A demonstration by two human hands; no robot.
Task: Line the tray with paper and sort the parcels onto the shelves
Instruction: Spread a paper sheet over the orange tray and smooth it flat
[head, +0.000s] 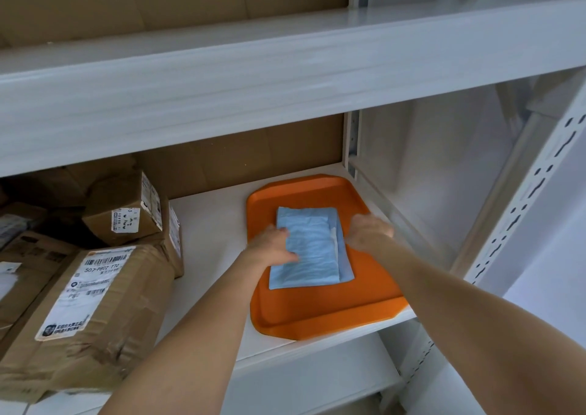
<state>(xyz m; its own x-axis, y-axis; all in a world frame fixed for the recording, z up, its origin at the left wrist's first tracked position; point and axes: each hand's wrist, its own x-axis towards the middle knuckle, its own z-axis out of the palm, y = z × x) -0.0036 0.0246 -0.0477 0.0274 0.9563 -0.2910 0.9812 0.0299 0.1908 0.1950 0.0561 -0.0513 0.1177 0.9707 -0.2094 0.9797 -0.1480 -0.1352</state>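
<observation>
An orange tray (320, 313) lies on the white shelf (209, 234), at its right end. On the tray rests a folded light-blue paper (312, 249). My left hand (272, 246) grips the paper's left edge, thumb on top. My right hand (369, 232) sits at the paper's right side with curled fingers; whether it holds the paper or only touches the tray is hidden. Brown cardboard parcels stand at the shelf's left: a small box (126, 208) and a large taped parcel (85, 313) with white labels.
A second white shelf (285, 75) runs overhead, close above the tray. A perforated metal upright (523, 218) stands at the right. Cardboard backing (241, 157) closes the rear. Bare shelf surface lies between the parcels and the tray.
</observation>
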